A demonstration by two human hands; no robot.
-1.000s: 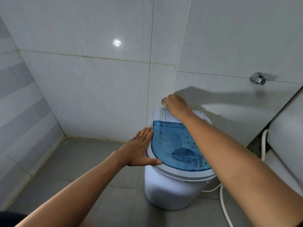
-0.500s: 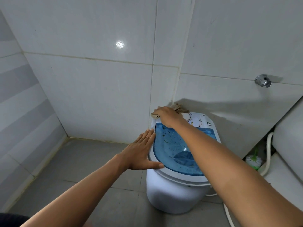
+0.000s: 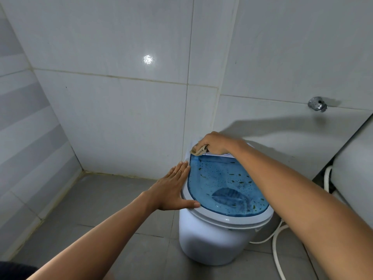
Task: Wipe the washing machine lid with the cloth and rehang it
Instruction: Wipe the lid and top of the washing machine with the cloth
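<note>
A small white washing machine (image 3: 210,237) stands in the tiled corner, its translucent blue lid (image 3: 220,184) flecked with dark specks. My right hand (image 3: 214,144) presses a crumpled beige cloth (image 3: 198,151) onto the white panel at the lid's far left corner; most of the cloth is hidden under my fingers. My left hand (image 3: 173,190) lies flat against the machine's left rim, fingers together, thumb resting on the front edge, holding nothing.
White tiled walls close in behind and to the left. A chrome wall tap (image 3: 317,104) sticks out at the right. A white hose (image 3: 277,247) loops on the grey floor beside the machine, next to a large white appliance (image 3: 353,168).
My right hand and the cloth slid along the back panel to the lid's far left corner, the cloth now more bunched under my fingers. My left hand stayed on the rim.
</note>
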